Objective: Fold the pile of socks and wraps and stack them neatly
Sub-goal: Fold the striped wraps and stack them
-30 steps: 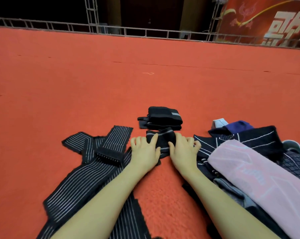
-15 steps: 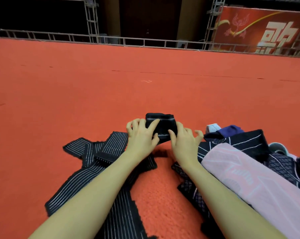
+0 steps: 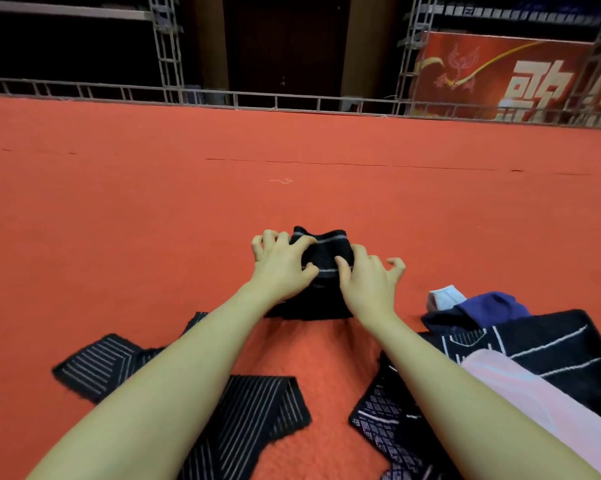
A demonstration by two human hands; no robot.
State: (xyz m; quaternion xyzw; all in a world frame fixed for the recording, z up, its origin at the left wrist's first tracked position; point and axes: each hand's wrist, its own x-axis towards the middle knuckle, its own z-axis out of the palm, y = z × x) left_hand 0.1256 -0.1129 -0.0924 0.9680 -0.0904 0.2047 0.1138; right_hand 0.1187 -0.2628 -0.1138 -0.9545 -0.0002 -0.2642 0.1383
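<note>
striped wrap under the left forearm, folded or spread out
Spread out. The striped wrap lies flat in long strips on the red carpet, partly hidden by the left forearm, with one bend visible but no compact fold.

Orange-red carpet floor [image 3: 119, 209]; metal truss railing [image 3: 257, 98] along far edge; red banner [image 3: 500, 74] behind, right; dark doorway [image 3: 285, 43].
</note>
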